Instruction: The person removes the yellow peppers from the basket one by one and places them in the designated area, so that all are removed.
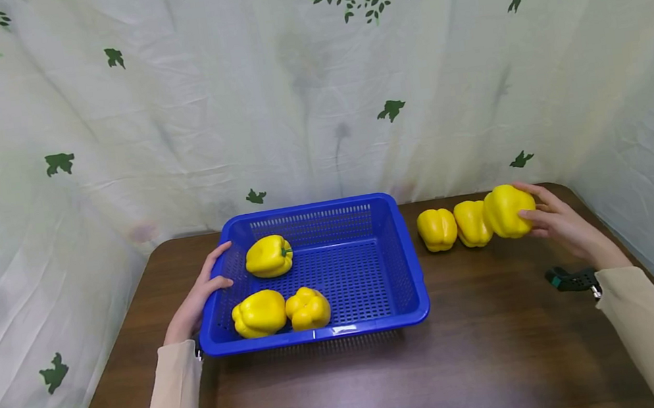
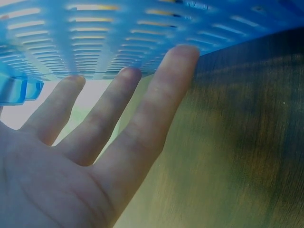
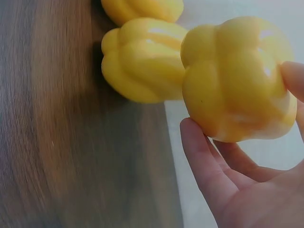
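In the head view my left hand (image 1: 195,305) holds the left rim of a blue plastic basket (image 1: 318,333), thumb over the edge. Three of its fingers (image 2: 137,114) lie against the slotted outer wall in the left wrist view. My right hand (image 1: 569,229) grips a yellow bell pepper (image 1: 507,212) between thumb and fingers, raised off the table. Beside it two more yellow bell peppers (image 1: 437,230) sit to the right of the basket. Inside the basket's left half, one pepper (image 1: 269,257) lies at the back and two peppers (image 1: 259,314) at the front.
The dark wooden table (image 1: 434,374) extends in front of the basket. A pale curtain (image 1: 291,113) with leaf prints hangs right behind the table's back edge and along both sides. A dark device (image 1: 572,279) is strapped to my right wrist.
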The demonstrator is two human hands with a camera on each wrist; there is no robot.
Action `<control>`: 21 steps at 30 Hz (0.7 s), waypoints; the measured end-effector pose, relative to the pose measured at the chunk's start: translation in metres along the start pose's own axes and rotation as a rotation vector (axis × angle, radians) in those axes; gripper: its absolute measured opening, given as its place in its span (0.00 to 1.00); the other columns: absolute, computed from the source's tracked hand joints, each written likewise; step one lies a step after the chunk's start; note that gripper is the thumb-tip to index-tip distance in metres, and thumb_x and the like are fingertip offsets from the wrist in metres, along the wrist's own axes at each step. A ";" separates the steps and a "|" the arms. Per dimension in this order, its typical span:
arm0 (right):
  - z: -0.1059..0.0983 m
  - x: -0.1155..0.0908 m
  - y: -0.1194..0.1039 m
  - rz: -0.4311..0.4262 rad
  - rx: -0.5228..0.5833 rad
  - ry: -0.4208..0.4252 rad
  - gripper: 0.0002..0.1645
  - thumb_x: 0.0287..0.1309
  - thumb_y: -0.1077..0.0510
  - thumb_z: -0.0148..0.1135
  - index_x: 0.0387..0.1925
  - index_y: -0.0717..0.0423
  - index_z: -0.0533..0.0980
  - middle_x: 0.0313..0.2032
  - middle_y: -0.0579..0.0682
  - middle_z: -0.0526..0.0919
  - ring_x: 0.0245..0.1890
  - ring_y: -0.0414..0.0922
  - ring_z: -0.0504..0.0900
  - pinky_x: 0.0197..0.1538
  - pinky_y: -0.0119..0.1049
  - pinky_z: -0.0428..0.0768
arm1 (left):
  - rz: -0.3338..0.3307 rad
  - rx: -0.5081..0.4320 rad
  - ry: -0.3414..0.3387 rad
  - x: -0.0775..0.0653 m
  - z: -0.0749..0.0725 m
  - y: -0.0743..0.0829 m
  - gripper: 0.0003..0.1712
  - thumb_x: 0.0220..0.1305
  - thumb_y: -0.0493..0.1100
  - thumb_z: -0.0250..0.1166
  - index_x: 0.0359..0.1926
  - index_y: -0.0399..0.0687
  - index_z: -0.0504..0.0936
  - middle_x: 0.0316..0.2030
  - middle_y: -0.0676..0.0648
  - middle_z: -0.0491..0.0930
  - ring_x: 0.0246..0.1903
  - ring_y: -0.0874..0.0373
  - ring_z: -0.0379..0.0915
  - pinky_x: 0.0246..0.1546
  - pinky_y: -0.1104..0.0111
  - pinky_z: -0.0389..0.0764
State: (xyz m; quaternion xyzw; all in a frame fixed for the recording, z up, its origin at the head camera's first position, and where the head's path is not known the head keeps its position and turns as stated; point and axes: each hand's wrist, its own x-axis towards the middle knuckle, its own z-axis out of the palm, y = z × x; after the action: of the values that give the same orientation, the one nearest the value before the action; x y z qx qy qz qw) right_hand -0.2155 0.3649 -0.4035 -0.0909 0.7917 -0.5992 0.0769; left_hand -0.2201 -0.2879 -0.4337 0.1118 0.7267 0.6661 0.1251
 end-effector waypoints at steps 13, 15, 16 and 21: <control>-0.015 0.000 0.018 0.031 -0.054 0.052 0.35 0.71 0.57 0.47 0.74 0.39 0.48 0.57 0.50 0.57 0.42 0.34 0.73 0.43 0.29 0.76 | 0.004 -0.003 -0.001 0.000 -0.001 -0.002 0.41 0.65 0.32 0.47 0.75 0.60 0.45 0.72 0.37 0.38 0.65 0.36 0.46 0.48 0.72 0.71; -0.016 0.000 0.021 0.038 -0.064 0.060 0.35 0.71 0.57 0.47 0.74 0.39 0.48 0.58 0.53 0.56 0.42 0.33 0.73 0.43 0.29 0.77 | 0.001 0.004 0.002 0.000 -0.001 -0.002 0.41 0.65 0.32 0.47 0.75 0.60 0.45 0.71 0.37 0.39 0.65 0.36 0.46 0.48 0.72 0.72; -0.017 0.000 0.023 0.044 -0.064 0.063 0.35 0.71 0.57 0.47 0.74 0.39 0.48 0.58 0.55 0.56 0.41 0.33 0.73 0.43 0.29 0.77 | 0.000 0.008 0.005 0.000 -0.001 -0.002 0.41 0.65 0.32 0.47 0.75 0.60 0.46 0.71 0.37 0.39 0.65 0.37 0.47 0.48 0.72 0.72; -0.016 0.001 0.029 0.081 -0.064 0.074 0.36 0.71 0.54 0.47 0.75 0.40 0.47 0.61 0.61 0.52 0.40 0.33 0.74 0.43 0.31 0.77 | -0.015 0.011 0.001 -0.003 0.000 -0.001 0.41 0.66 0.33 0.48 0.75 0.61 0.45 0.71 0.37 0.39 0.64 0.36 0.48 0.49 0.69 0.72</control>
State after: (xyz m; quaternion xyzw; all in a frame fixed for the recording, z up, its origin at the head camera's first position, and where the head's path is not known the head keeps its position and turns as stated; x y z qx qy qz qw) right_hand -0.2218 0.3871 -0.4268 -0.0390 0.8158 -0.5728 0.0690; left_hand -0.2177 -0.2888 -0.4343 0.1066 0.7312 0.6613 0.1291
